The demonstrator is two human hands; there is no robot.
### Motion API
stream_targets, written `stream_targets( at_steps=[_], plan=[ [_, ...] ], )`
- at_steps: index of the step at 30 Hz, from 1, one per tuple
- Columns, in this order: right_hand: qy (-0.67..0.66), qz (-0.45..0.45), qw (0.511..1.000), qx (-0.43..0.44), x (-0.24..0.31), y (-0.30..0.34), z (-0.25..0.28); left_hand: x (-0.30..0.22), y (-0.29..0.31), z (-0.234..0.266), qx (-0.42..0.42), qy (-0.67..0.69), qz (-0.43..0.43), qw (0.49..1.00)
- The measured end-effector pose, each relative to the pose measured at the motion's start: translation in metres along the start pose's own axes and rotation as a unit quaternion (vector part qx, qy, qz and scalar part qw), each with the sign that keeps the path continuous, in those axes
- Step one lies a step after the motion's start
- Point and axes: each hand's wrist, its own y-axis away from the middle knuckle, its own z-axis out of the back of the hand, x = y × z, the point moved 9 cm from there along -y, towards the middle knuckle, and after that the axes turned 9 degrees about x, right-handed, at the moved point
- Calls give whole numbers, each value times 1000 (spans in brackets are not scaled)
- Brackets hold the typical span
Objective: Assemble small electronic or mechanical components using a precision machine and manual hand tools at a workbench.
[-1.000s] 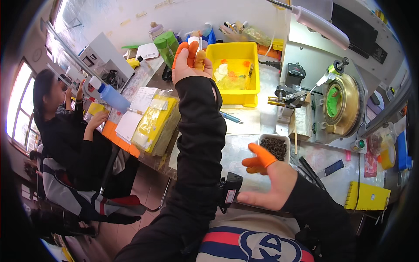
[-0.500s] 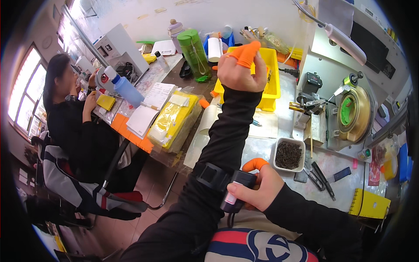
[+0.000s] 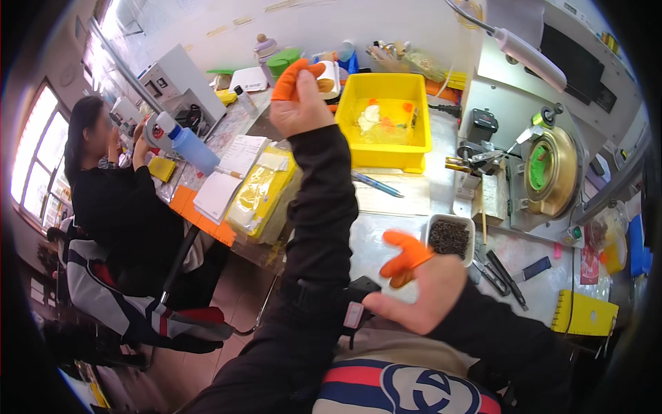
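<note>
Black box (image 3: 353, 315) on left forearm (image 3: 319, 221), near right hand (image 3: 431, 293), spread; above, raised and curled left hand (image 3: 302, 107), cannot tell if pinching.

A head-worn fisheye view looks down and forward from close above the left hand (image 3: 302, 105) and right hand (image 3: 426, 290), across the bench (image 3: 369, 238) to the wall (image 3: 386, 24) behind.

Bright window (image 3: 36, 141) L, tiled flr (image 3: 224, 293).
</note>
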Motion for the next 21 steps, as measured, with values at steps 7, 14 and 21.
stream_targets(
  at_steps=[7, 14, 21],
  plan=[
    [-181, 360, 857, -322, 63, 115, 240, -12, 213, -132, 491, 216, 345, 770],
    [76, 229, 668, -704, 43, 158, 248, -76, 308, -169, 685, 106, 282, 663],
    [336, 292, 665, -600, 53, 131, 202, -67, 330, -168, 666, 69, 441, 597]
  ],
)
